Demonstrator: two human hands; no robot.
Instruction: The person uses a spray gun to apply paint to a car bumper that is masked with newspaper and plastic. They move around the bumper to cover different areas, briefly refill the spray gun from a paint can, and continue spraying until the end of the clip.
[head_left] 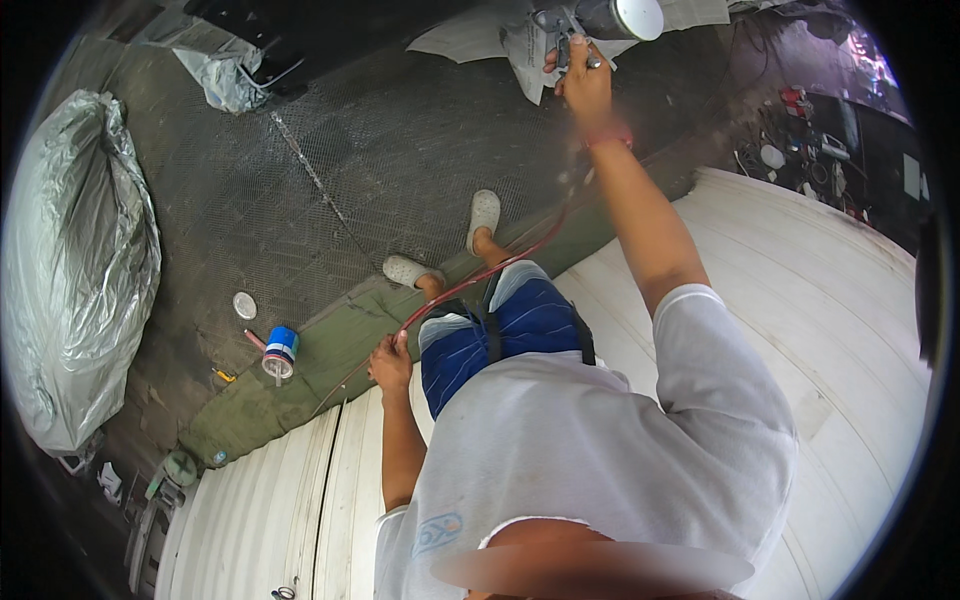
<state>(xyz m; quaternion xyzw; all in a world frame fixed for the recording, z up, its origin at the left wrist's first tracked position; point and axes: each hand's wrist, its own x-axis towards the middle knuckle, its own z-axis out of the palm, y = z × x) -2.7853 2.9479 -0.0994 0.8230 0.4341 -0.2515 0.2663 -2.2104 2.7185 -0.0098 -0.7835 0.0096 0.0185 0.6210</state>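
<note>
My right hand (584, 85) is raised at the top, with its fingers wrapped round a spray gun (555, 22). A cup with a round white lid (637, 17) sits on the gun. Behind the gun hang sheets of masking paper (525, 62), along a dark surface at the top edge. A red air hose (510, 258) runs from below my right wrist across my legs to my left hand (391, 365). My left hand is closed round the hose, low at my left side; its fingers are partly hidden.
A blue, white and red can (282, 345) and a round lid (244, 305) stand at left, near green cloth (270, 420). A silver cover (80, 270) drapes something bulky at far left. White ribbed panels (820, 330) lie behind me. Tools and cables (800, 155) clutter the right.
</note>
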